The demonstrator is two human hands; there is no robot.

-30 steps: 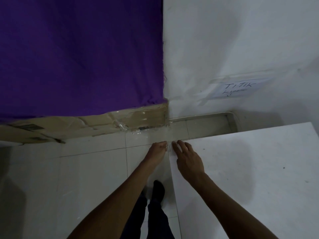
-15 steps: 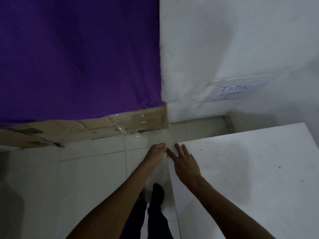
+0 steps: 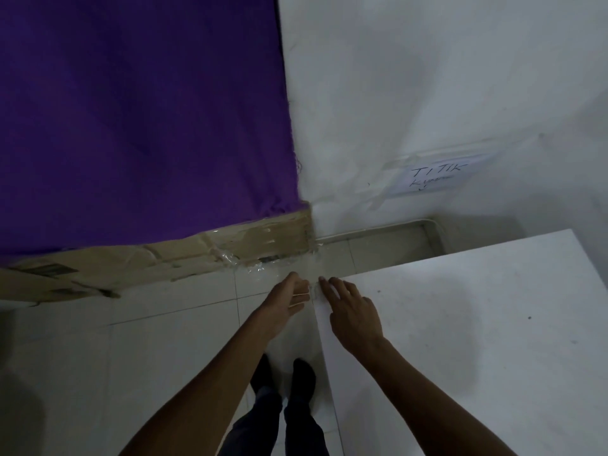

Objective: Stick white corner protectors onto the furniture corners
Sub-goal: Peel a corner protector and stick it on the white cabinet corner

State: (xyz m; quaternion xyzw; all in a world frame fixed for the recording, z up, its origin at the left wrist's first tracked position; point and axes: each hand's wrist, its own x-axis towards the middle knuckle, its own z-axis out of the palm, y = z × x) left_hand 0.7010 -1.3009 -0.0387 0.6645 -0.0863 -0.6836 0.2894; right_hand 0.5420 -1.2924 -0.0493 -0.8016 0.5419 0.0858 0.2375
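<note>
A white table (image 3: 477, 324) fills the lower right, its far-left corner between my two hands. A small pale corner protector (image 3: 315, 287) sits on that corner, mostly hidden and hard to make out. My left hand (image 3: 289, 296) is curled against the corner's outer side, fingers closed on the protector. Lying flat on the tabletop, my right hand (image 3: 350, 312) has its fingers apart and its fingertips touching the corner from above.
A purple cloth (image 3: 141, 120) hangs over a taped cardboard box (image 3: 197, 255) at the left. White walls meet behind the table, with a taped paper note (image 3: 437, 177). Pale floor tiles (image 3: 164, 340) lie below, with my feet (image 3: 283, 376) beside the table's edge.
Both hands stay at the table corner. My right fingers have shifted slightly on the tabletop, and my left hand has curled tighter against the corner's side.
</note>
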